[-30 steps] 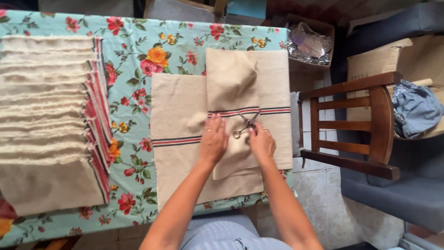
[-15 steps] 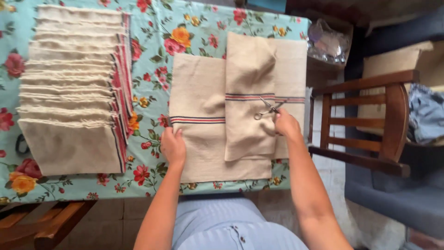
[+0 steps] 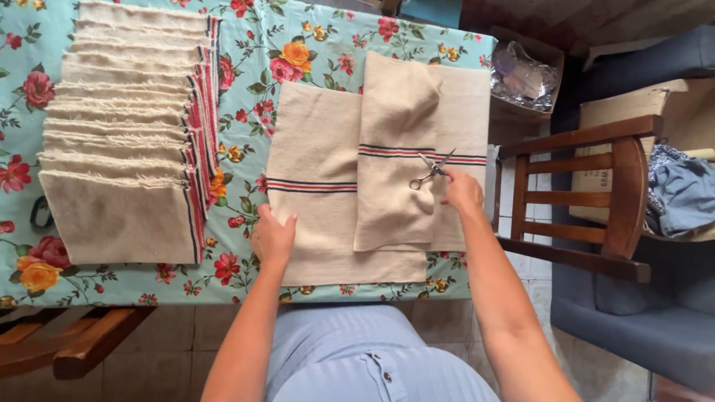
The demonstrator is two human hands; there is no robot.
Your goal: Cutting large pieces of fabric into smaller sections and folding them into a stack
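I see my left hand point(image 3: 272, 237) flat on the near left edge of the large beige woven cloth with the red and blue stripe point(image 3: 316, 186), fingers spread and pressing it to the table; a second ago this hand was together with the other at the middle of the cloths, so it has slid out to the left and nearer to me. My right hand point(image 3: 463, 192) rests on the right side, next to the small silver scissors point(image 3: 430, 171), which lie on the narrower folded beige cloth point(image 3: 395, 149) that sits on top, right beside its stripe. The blades are parted. Whether my fingertips touch the scissor handles or only lie close by, I cannot tell; the hand looks loosely curled, not pinching anything I can make out.

The hands spread apart suggests, in my judgement, that I am smoothing and steadying the layered cloths instead of cutting.

Far to the left lies the overlapping stack of folded beige cloths with fringed edges and red borders point(image 3: 126, 149), well apart from my hands, on the turquoise floral tablecloth point(image 3: 246, 74). To the right stands a brown wooden chair point(image 3: 588, 201), and beyond it a crumpled blue garment point(image 3: 685, 193).
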